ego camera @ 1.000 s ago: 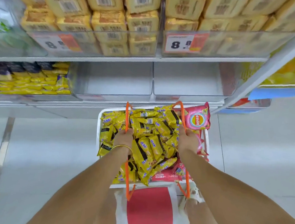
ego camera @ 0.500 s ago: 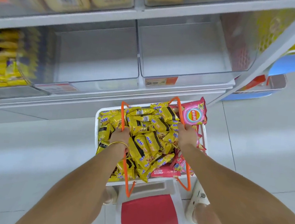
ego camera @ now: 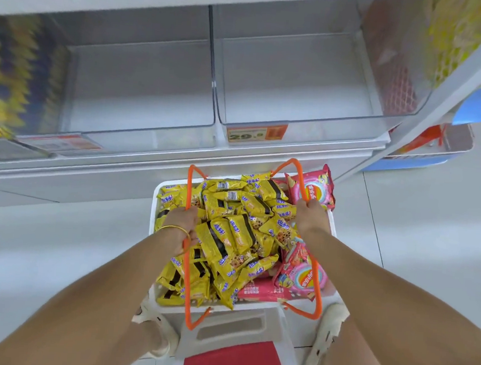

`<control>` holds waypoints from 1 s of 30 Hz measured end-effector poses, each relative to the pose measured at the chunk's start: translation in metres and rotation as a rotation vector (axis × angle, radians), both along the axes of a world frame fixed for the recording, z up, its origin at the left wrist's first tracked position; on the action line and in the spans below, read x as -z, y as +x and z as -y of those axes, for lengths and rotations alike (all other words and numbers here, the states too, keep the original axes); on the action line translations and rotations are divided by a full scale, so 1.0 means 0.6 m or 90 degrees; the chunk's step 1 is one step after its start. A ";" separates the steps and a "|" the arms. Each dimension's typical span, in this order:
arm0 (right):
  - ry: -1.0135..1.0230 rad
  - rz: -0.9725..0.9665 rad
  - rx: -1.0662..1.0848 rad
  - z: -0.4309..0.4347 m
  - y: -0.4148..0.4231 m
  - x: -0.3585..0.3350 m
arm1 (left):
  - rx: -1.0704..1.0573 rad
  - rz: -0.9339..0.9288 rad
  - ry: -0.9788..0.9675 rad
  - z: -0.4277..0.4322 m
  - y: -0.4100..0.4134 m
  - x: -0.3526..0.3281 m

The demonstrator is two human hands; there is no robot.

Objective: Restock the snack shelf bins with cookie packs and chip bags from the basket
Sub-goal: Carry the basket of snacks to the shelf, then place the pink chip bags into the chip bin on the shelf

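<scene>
Clear shelf bins (ego camera: 295,123) over snack-laden basket (ego camera: 154,204)

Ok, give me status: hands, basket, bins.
Hands: left hand grips left orange handle, right hand grips right handle. Load: basket full, yellow cookie packs, pink chip bags, none shelved. Ahead: left bin, right bin bare, nothing blocking.

The view has tipped down: the stacked yellow boxes have slid up out of the frame, two clear bins (ego camera: 296,80) fill the top, and the 29.9 price tag (ego camera: 256,134) is readable. More of the stool (ego camera: 236,363) and both shoes (ego camera: 327,330) show below the basket (ego camera: 155,204).
</scene>
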State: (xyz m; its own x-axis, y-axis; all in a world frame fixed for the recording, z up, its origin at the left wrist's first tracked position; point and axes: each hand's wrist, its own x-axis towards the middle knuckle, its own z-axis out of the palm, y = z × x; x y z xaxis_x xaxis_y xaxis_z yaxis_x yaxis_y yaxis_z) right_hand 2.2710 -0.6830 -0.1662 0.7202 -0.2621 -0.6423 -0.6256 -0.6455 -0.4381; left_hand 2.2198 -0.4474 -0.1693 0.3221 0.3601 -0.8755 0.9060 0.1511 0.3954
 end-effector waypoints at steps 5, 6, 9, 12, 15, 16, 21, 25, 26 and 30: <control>-0.216 0.052 -0.065 0.007 0.022 0.024 | 0.057 -0.042 0.018 -0.049 -0.002 0.001; -0.283 0.080 -0.095 0.004 0.025 0.030 | 0.081 -0.057 0.055 -0.059 -0.002 0.002; -0.391 0.226 -0.225 -0.013 0.040 0.042 | 0.297 -0.104 0.249 -0.096 -0.003 0.012; -0.352 0.367 -0.417 -0.054 0.053 0.049 | 0.500 -0.137 0.498 -0.115 -0.003 0.016; -0.200 0.483 -0.610 -0.114 0.052 0.047 | 0.418 0.066 0.628 -0.111 0.013 0.011; -0.170 0.537 -0.652 -0.133 0.051 0.046 | 0.372 0.175 0.662 -0.106 0.019 0.009; -0.048 0.810 -0.722 -0.215 0.045 0.030 | 0.284 0.628 0.788 -0.076 0.043 -0.013; -0.021 0.934 -0.671 -0.249 0.052 0.025 | 0.239 0.802 0.870 -0.068 0.067 -0.022; -0.019 0.957 -0.650 -0.250 0.053 0.026 | 0.236 0.826 0.889 -0.069 0.073 -0.022; -0.039 0.987 -0.570 -0.229 0.051 0.020 | 0.263 0.838 0.934 -0.059 0.075 -0.030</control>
State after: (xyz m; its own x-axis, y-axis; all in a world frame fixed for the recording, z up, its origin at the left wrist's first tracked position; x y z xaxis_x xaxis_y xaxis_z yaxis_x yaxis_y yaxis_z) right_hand 2.3015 -0.5455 -0.1780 0.5174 0.5120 0.6857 0.8065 -0.5595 -0.1908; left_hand 2.2649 -0.4120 -0.1511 0.6312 0.1954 0.7506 -0.0939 -0.9414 0.3240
